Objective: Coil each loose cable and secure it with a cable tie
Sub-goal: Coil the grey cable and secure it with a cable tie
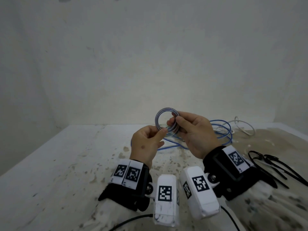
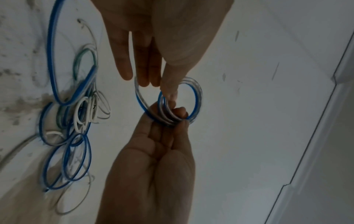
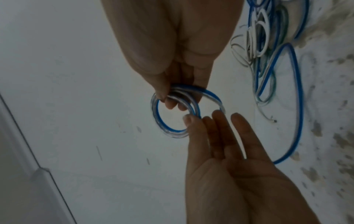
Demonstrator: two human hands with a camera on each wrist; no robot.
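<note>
**Coiling the blue cable, tie not yet on**

In the centre of the head view, the left hand [image 1: 146,142] and the right hand [image 1: 195,130] both pinch a small coil [image 1: 166,120] of blue cable, held above the counter [image 1: 58,164]. The coil shows several thin, glossy turns. Its loose tail [image 1: 221,130] runs to the right. Next, I judge, more winding, then one black cable tie [image 1: 270,165] from the lower right.

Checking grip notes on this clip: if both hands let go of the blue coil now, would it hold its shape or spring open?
It would probably spring open: no tie is visible on the blue coil, and only the left hand and right hand pinch its turns together. It looks thin and light, held by fingertips alone. The loose blue cable on the table lies in wide loops, suggesting some springiness.
</note>
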